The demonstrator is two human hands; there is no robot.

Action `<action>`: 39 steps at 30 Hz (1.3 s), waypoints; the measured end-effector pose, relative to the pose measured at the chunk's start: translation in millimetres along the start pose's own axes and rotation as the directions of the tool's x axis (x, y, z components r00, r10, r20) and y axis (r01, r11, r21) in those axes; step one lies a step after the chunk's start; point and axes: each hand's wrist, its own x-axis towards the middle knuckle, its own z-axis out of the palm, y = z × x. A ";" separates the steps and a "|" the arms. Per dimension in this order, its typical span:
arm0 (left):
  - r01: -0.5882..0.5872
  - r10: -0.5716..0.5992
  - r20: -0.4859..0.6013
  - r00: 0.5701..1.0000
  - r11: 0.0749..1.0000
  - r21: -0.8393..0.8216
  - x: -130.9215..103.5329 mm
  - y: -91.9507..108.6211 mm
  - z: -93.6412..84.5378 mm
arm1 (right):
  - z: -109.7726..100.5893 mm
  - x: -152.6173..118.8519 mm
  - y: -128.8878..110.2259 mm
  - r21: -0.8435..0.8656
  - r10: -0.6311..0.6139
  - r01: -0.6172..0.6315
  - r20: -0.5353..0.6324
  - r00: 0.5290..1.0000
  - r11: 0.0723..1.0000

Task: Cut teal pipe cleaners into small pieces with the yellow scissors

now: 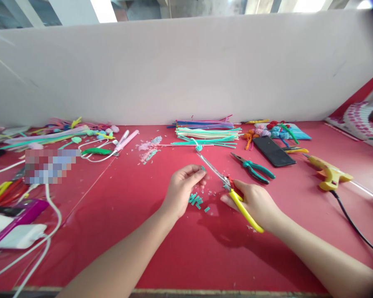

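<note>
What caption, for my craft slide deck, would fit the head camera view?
Left hand pinching a teal bit, right hand gripping a yellow-handled tool, near short teal pieces on a red tabletop.

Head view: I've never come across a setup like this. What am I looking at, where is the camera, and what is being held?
There is no robot here, just a person's two bare hands. The single picture comes from a camera worn on the head, looking forward and down.

The left hand pinches a small teal piece. The right hand holds a yellow-handled tool; its exact kind is hard to tell.

On the red table, short teal cuttings lie near the left hand. Farther back are bundles of pipe cleaners. To the right lie long-nose pliers, a black phone and a yellow glue gun.
</note>
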 end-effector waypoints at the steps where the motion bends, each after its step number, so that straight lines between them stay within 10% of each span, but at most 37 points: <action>1: 0.018 -0.018 0.010 1.000 1.000 0.018 -0.1 -1.0 0.9 | -1.0 0.3 -0.7 0.033 0.006 -0.005 -0.006 1.000 0.999; 11: 0.025 -0.154 0.318 0.936 0.927 0.375 -9.5 -6.6 11.7 | -6.6 1.7 -8.8 0.661 0.075 -0.106 0.076 0.994 0.743; 31: -0.088 -0.057 0.229 0.972 0.813 0.576 -12.4 -7.3 14.8 | -1.6 -0.4 -8.9 0.602 0.076 -0.117 0.093 0.993 0.790; 39: 0.008 -0.106 0.208 0.972 0.906 0.424 -13.2 -9.3 17.2 | -5.1 0.5 -4.3 0.482 0.001 -0.025 0.051 0.999 0.876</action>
